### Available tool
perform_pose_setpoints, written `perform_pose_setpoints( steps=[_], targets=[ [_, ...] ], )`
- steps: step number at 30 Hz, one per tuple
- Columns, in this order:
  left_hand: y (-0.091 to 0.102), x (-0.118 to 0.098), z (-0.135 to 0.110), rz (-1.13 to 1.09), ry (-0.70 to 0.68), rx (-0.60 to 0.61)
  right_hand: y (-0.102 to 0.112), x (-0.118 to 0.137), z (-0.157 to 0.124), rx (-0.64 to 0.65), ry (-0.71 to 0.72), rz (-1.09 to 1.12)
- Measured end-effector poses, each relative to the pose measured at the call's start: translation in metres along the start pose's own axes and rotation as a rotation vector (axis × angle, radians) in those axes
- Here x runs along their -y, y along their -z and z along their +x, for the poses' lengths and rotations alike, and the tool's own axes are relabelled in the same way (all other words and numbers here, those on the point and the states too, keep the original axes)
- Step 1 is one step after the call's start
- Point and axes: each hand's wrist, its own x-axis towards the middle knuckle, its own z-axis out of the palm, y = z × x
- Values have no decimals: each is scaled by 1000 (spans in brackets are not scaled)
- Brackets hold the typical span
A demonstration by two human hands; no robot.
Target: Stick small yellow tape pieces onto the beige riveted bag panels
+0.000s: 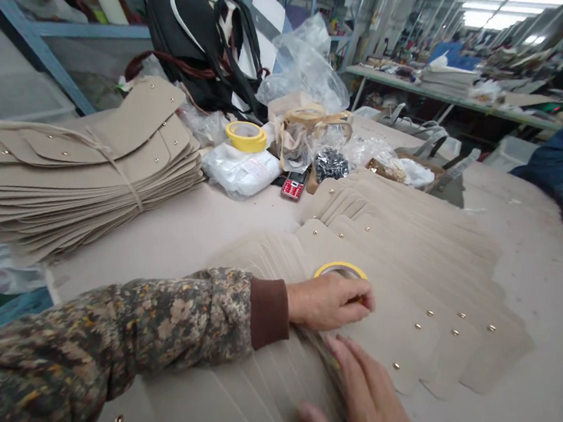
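- Our left hand closes around a yellow tape roll, steadying it atop the fanned beige panels.
- Our right hand lies open and flat, pinning the stack's near edge.

Hands: two, the left hand and the right hand.
Rolls of yellow tape: two, the near roll and the far roll.
Tied bundles of beige panels: one, the bundle.
Loose panels fanned in rows: not countable, as their edges merge.
Brass studs on the nearest fanned panels: at least six.
Red keypad device: one.
Black bag: one.
White packet: one.
Pouch of small black parts: one.
Benches: two, the near bench and the far bench.
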Motion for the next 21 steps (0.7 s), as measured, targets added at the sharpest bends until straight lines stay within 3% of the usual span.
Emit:
perform_pose_setpoints(
  steps=[4, 7, 11, 14, 17, 21],
  targets=[
    [12, -3, -3, -385, 29, -319, -5, -29, 21, 85, -241, -29],
    [46, -14, -22, -554, 47, -413, -15, -35, 26, 175, -363, -2],
    [101, -32, -79, -422, 96, -497, -29, -47, 26, 129, -319, 3],
    [122, -42, -141, -84, 238, -403, -40, -58, 27, 95, -213, 32],
    [113, -41, -210, 292, 459, -249, -43, -62, 34, 108, -265, 83],
    [67, -28, -287, 634, 454, -257, -29, -51, 52, 294, -442, 112]
  ],
)
